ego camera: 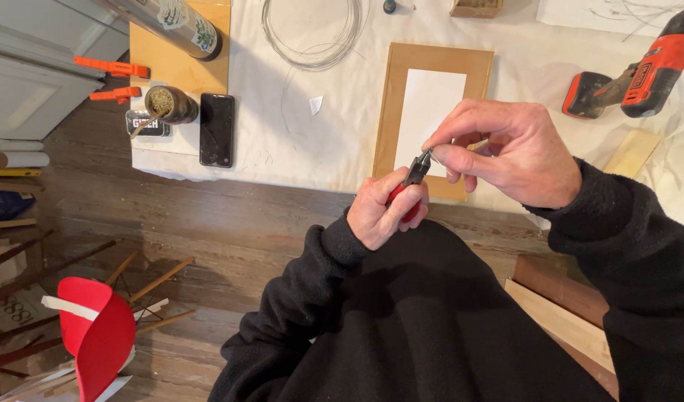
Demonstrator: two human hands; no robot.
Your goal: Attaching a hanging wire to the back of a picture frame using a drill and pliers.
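Workshop: cordless drill (643,74), clamps (111,68)

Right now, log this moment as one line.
left hand: grips red-handled pliers | right hand: pinches thin wire at plier tip | behind: brown frame, wire coil, drill

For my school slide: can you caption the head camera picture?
Left hand grips red-handled pliers; right hand pinches thin wire.

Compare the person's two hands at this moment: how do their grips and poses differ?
The left hand is closed in a fist around red-handled pliers, while the right hand only pinches something thin at the pliers' tip with its fingertips. The left hand sits lower, nearer the body; the right is higher, over the brown board. Both wear black sleeves.
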